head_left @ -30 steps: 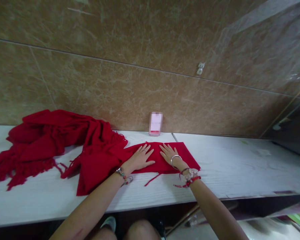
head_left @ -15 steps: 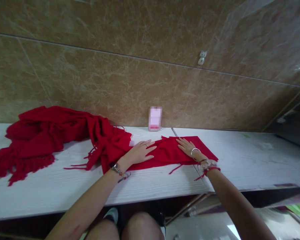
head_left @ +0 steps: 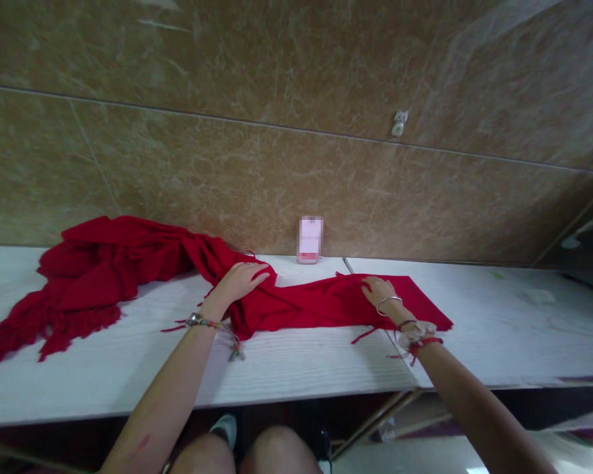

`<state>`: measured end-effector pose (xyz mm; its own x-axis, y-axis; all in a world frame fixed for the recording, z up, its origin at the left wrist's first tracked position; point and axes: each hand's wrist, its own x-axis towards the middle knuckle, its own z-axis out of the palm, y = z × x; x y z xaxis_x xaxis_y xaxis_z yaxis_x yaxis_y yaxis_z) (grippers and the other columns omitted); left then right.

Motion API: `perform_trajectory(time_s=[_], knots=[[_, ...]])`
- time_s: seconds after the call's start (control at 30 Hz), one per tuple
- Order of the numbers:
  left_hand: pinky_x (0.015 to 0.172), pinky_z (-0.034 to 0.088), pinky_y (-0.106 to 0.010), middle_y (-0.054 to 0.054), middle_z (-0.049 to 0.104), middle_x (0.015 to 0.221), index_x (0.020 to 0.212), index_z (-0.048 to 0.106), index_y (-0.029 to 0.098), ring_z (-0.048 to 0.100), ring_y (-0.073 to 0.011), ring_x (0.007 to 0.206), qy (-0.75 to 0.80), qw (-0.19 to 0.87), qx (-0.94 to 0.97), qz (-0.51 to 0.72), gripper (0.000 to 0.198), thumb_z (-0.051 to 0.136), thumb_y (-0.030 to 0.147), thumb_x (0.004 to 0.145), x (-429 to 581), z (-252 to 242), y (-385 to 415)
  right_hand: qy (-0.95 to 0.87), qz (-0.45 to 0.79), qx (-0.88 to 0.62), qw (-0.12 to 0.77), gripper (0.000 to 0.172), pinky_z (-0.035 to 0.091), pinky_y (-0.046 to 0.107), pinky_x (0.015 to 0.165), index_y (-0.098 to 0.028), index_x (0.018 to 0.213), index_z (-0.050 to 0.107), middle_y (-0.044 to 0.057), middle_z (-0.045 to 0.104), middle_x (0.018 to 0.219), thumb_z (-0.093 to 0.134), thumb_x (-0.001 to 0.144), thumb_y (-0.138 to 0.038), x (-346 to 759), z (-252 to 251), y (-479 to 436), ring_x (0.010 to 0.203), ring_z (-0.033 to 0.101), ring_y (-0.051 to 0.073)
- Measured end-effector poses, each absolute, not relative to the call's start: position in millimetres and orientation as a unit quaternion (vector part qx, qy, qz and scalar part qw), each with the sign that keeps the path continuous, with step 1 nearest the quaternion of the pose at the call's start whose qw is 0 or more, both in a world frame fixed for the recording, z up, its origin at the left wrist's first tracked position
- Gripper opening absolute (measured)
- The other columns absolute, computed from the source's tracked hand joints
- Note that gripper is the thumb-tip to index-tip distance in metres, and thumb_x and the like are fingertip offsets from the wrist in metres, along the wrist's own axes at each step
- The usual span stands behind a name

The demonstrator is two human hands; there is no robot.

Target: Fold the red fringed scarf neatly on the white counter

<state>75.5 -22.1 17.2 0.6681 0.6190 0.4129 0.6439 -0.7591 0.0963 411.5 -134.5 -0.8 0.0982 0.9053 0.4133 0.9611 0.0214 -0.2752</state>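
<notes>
A long red fringed scarf point(head_left: 321, 304) lies along a white table point(head_left: 301, 365). Its right end is folded flat; its left part is bunched in a heap point(head_left: 103, 263). My left hand point(head_left: 240, 280) rests on the scarf where the bunched part begins, fingers curled over the cloth. My right hand point(head_left: 378, 293) sits on the folded part, fingers bent and pinching the fabric's far edge. Both wrists wear bracelets.
A small pink-and-white card point(head_left: 310, 239) leans against the brown marble wall point(head_left: 277, 164) behind the table. A small white hook point(head_left: 399, 122) is fixed on the wall. My knees show below the table's front edge.
Both hands went from lying flat side by side on the folded end to spread apart. The left hand moved left onto the bunched cloth; the right moved right and curled on the fabric.
</notes>
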Motion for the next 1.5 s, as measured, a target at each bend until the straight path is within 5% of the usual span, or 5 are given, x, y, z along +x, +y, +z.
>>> perform_trajectory(time_s=[0.4, 0.83, 1.03, 1.33, 1.5], knots=[[0.094, 0.038, -0.032, -0.008, 0.063, 0.109, 0.108, 0.059, 0.013, 0.055, -0.0167, 0.104, -0.413, -0.100, -0.862, -0.275, 0.049, 0.018, 0.031, 0.087, 51, -25, -11, -0.792, -0.009, -0.599, 0.117, 0.025, 0.027, 0.049, 0.098, -0.017, 0.101, 0.060, 0.011, 0.059, 0.113, 0.049, 0.079, -0.012, 303, -21, -62, 0.109, 0.049, 0.022], [0.093, 0.040, -0.036, -0.012, 0.058, 0.116, 0.127, 0.037, 0.012, 0.054, -0.0217, 0.106, -0.493, -0.057, -0.813, -0.305, 0.053, 0.049, 0.028, 0.079, 27, -17, -4, -0.744, 0.029, -0.605, 0.282, 0.014, 0.044, 0.030, 0.076, -0.017, 0.077, 0.061, 0.006, 0.065, 0.084, 0.050, 0.076, -0.007, 324, -30, -62, 0.082, 0.058, 0.017], [0.083, 0.046, -0.031, -0.003, 0.068, 0.087, 0.119, 0.047, 0.016, 0.063, -0.0178, 0.085, -0.507, -0.110, -0.802, -0.297, 0.047, 0.050, 0.010, 0.073, 31, -13, -7, -0.718, 0.036, -0.614, 0.326, 0.013, 0.045, 0.030, 0.073, -0.018, 0.071, 0.061, 0.005, 0.066, 0.078, 0.050, 0.078, -0.015, 329, -32, -59, 0.076, 0.059, 0.017], [0.084, 0.044, -0.034, -0.007, 0.062, 0.090, 0.121, 0.043, 0.010, 0.058, -0.0176, 0.083, -0.544, 0.123, -0.555, -0.617, 0.046, 0.043, 0.007, 0.075, -25, 39, -25, -0.638, 0.027, -0.680, 0.361, 0.020, 0.045, 0.031, 0.070, -0.019, 0.072, 0.062, 0.006, 0.066, 0.078, 0.045, 0.080, -0.024, 335, -35, -57, 0.076, 0.059, 0.019], [0.093, 0.034, -0.045, -0.018, 0.047, 0.116, 0.123, 0.040, 0.006, 0.044, -0.0282, 0.109, -0.573, 0.230, -0.513, -0.596, 0.057, 0.044, 0.002, 0.066, -34, 46, -31, -0.621, 0.011, -0.685, 0.380, 0.017, 0.045, 0.036, 0.078, -0.016, 0.078, 0.061, 0.009, 0.064, 0.084, 0.045, 0.077, -0.018, 335, -37, -55, 0.083, 0.058, 0.021]])
